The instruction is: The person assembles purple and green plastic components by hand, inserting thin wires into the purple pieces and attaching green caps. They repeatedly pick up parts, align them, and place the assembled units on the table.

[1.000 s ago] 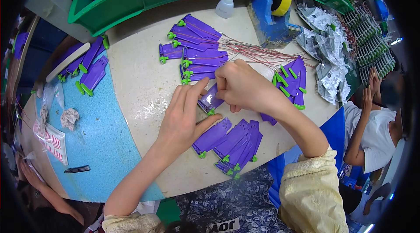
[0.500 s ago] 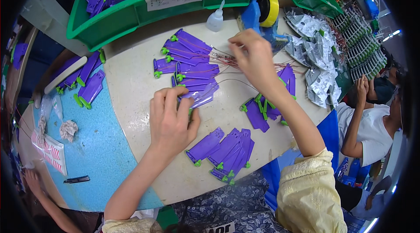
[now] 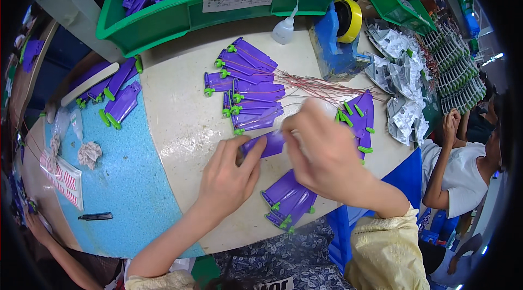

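A flat purple plastic piece lies between my two hands, low over the beige tabletop. My left hand grips its left end with thumb and fingers. At its right end, my right hand is curled in a pinch, blurred by motion; whatever it pinches is hidden. Just beyond is a fan of purple pieces with green ends and thin red wires trailing right. Nearer me lies a stack of purple pieces, partly covered by my right hand. More purple pieces with loose green caps lie beyond my right wrist.
A green bin of purple parts spans the back. A squeeze bottle and a blue tape dispenser stand before it. Silver-grey parts pile up at right. A blue mat holds a cutter knife and crumpled tissue. Co-workers sit either side.
My right hand has come back from the wires toward me, beside my left hand. My left hand has moved slightly right and nearer, with a purple piece now away from the fan. The view has shifted slightly.
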`<state>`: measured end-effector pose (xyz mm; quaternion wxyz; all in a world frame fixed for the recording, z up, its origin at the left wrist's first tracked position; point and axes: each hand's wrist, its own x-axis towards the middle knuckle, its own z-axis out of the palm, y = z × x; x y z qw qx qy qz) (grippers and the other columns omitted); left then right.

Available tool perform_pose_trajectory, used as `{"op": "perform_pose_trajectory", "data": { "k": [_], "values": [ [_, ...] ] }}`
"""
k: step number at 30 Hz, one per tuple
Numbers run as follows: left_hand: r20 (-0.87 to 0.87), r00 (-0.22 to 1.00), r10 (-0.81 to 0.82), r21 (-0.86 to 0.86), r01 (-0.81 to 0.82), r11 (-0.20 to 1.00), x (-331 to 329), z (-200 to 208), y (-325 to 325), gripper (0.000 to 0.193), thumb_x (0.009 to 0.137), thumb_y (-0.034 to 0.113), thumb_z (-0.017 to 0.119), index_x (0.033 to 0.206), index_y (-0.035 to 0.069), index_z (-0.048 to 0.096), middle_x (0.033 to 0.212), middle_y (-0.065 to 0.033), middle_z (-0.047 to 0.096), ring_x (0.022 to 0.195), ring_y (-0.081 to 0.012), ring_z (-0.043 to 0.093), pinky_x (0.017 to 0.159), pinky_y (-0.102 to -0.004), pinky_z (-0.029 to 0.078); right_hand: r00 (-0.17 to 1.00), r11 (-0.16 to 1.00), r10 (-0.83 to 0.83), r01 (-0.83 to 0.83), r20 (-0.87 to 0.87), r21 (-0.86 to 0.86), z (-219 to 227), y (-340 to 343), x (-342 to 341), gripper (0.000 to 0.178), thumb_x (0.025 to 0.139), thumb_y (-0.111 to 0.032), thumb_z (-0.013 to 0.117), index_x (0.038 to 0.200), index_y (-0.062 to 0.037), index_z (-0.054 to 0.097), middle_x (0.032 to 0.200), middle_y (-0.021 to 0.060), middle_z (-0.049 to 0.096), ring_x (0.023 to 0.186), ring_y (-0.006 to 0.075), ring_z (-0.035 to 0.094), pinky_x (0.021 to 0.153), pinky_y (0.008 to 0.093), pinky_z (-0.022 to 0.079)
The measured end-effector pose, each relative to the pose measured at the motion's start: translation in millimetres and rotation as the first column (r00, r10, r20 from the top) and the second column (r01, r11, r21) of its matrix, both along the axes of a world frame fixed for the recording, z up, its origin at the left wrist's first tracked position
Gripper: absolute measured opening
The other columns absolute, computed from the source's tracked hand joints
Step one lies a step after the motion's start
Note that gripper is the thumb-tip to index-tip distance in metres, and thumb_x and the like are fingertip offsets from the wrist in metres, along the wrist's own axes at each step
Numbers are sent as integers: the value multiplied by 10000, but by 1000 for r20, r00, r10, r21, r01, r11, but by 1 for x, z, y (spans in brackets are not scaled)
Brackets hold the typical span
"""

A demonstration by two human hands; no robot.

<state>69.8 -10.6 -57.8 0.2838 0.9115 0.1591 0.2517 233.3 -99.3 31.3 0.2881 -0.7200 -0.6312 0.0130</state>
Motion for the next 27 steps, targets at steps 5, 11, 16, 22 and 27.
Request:
{"op": "perform_pose_trajectory", "data": {
  "k": [5, 11, 16, 22, 27],
  "values": [
    [102, 994, -39, -310, 69, 948, 12, -7, 5, 663, 722, -37, 820, 1319, -5, 534, 1066, -158, 643, 858, -265, 658, 752, -363, 567, 938, 972, 102, -166, -332, -168, -63, 5, 14, 78, 781, 18, 712, 837, 29, 660, 774, 122, 589, 601, 263, 570, 540, 382, 443],
    [153, 988, -28, -393, 87, 915, 8, -18, 7, 652, 732, 24, 864, 1296, -5, 538, 1165, -159, 664, 966, -247, 699, 838, -341, 598, 797, 941, -69, -148, -601, -304, -60, -11, 10, 121, 821, 3, 751, 940, 4, 774, 687, 53, 559, 586, 106, 448, 522, 299, 355],
    [130, 991, -11, -431, 66, 900, 9, -17, 7, 585, 725, 23, 865, 1235, -7, 580, 1155, -148, 668, 971, -245, 702, 836, -340, 608, 787, 956, -35, -153, -616, -250, -64, -19, 7, 176, 827, 8, 745, 998, -7, 784, 675, 45, 538, 597, 113, 465, 525, 298, 355],
    [123, 992, 27, -445, 30, 895, 12, -15, 5, 507, 712, 22, 868, 1155, -5, 624, 1114, -138, 670, 957, -249, 711, 819, -338, 614, 830, 962, 47, -188, -556, -200, -66, -15, 13, 159, 811, -14, 722, 961, 9, 770, 705, 87, 567, 570, 192, 552, 508, 334, 400],
    [111, 993, 38, -367, 6, 930, 12, -14, 5, 472, 697, 21, 870, 1108, -5, 639, 1054, -128, 658, 907, -242, 693, 775, -332, 599, 897, 948, 178, -266, -404, -175, -59, -1, 19, 96, 806, -16, 718, 885, 25, 753, 701, 85, 556, 563, 170, 513, 502, 330, 373]
  ]
}}
